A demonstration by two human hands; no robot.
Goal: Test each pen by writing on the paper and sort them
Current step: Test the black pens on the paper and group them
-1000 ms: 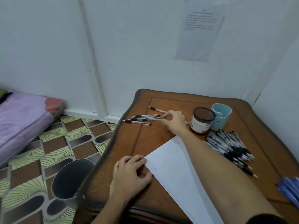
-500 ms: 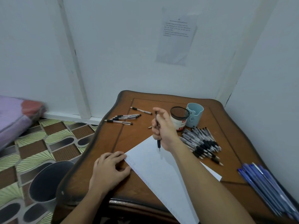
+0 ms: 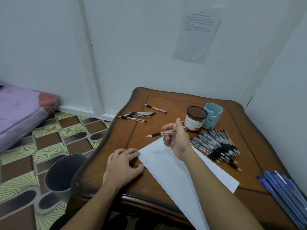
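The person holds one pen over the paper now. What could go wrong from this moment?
1. The paper hangs over the near edge of the table, and only the left hand presses its corner; it may slide while writing.
2. The small group of pens lies close to the table's left edge, so a nudge could roll one off.
3. The right hand holds the pen level, not in a writing grip; it may slip.

A printed notice (image 3: 197,34) hangs on the white wall (image 3: 132,47) above a carved wooden table (image 3: 174,100). A grey bin (image 3: 66,171) stands on the patterned floor (image 3: 21,166) just beside it, with purple bedding (image 3: 18,113) against the wall.
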